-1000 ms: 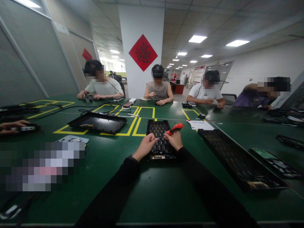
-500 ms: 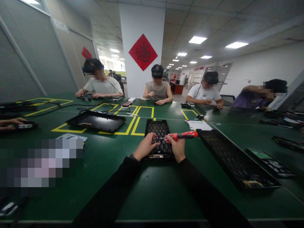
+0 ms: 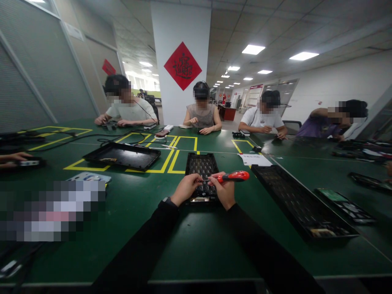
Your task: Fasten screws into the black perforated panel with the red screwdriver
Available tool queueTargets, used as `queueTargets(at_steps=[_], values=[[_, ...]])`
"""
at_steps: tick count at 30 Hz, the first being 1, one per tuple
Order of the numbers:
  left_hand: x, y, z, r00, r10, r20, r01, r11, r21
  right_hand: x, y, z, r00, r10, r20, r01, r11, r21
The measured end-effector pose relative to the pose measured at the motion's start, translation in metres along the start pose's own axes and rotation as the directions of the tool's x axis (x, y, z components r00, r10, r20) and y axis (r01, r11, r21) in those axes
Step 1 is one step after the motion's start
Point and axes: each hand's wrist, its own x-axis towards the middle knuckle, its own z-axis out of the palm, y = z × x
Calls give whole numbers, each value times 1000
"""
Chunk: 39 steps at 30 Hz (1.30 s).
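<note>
A black rectangular housing [image 3: 202, 164] with rows of small shiny parts lies on the green table in front of me. My right hand [image 3: 223, 189] grips a red and black screwdriver [image 3: 235, 176] above the housing's right side; its shaft points left. Over the left side of the housing is my left hand [image 3: 187, 188], its fingertips pinched together at the screwdriver's tip. Whatever those fingertips hold is too small to make out.
A longer black housing [image 3: 301, 206] lies to the right, beside a green circuit board [image 3: 330, 194]. A black tray [image 3: 122, 157] is at the left. White paper [image 3: 255, 159] lies beyond. Several people sit around the table [image 3: 196, 257].
The screwdriver and my right hand have shifted slightly left, and the tip is now at my left fingertips. The whole view has moved a little.
</note>
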Motion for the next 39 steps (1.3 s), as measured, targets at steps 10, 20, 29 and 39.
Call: queueTargets(at_steps=[10, 20, 29, 39], values=[[-2, 5, -2, 998, 40, 54, -43, 997, 63, 1, 1, 0, 1000, -24, 14, 25, 998, -62], [-3, 14, -4, 992, 113, 58, -123, 970, 208, -3, -2, 5, 998, -66, 7, 66, 995, -69], [-4, 18, -9, 988, 139, 66, -144, 987, 67, -7, 1, 2, 976, -125, -176, 99, 984, -145], [-4, 14, -7, 995, 63, 77, -61, 998, -29, -9, -2, -1, 989, -111, -98, 80, 957, -279]])
